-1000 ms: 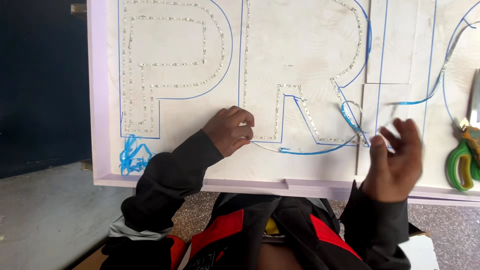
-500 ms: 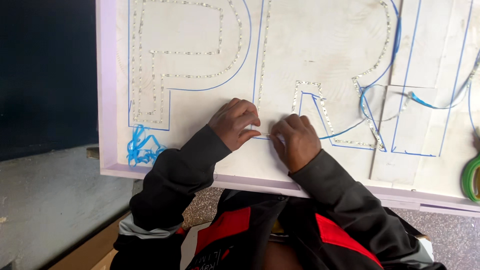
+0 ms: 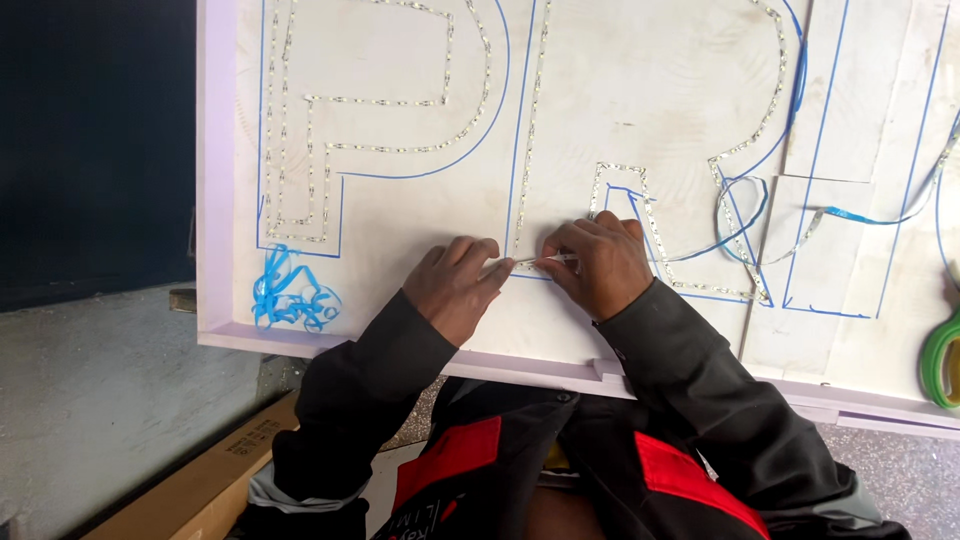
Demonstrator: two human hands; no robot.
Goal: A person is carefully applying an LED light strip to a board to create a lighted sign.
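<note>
A tangle of blue film (image 3: 290, 295) lies on the sign panel (image 3: 400, 230) near its lower left corner, well clear of your hands. To your right, a loose run of strip with blue backing (image 3: 850, 215) loops across the panel, and a green-handled tool (image 3: 940, 360) sits at the far right edge. A long cardboard box (image 3: 200, 490) lies on the floor below the panel's left end. Nothing stands between your hands and the spot you work on; your own dark sleeves cover the panel's near rim.

Your left hand (image 3: 455, 285) rests knuckles-up on the panel, fingers narrowed to a pinch on the end of the thin LED strip (image 3: 530, 262). Your right hand (image 3: 600, 265) faces it from the other side, fingers also closed tight on the same short piece, the two sets of fingertips nearly touching.

The LED strip is a narrow pale band studded with small lights. The piece you hold lies low on the panel, at the foot of the long upright of the second outlined letter, just over the blue line drawn there. Its run goes on up that upright.
</note>
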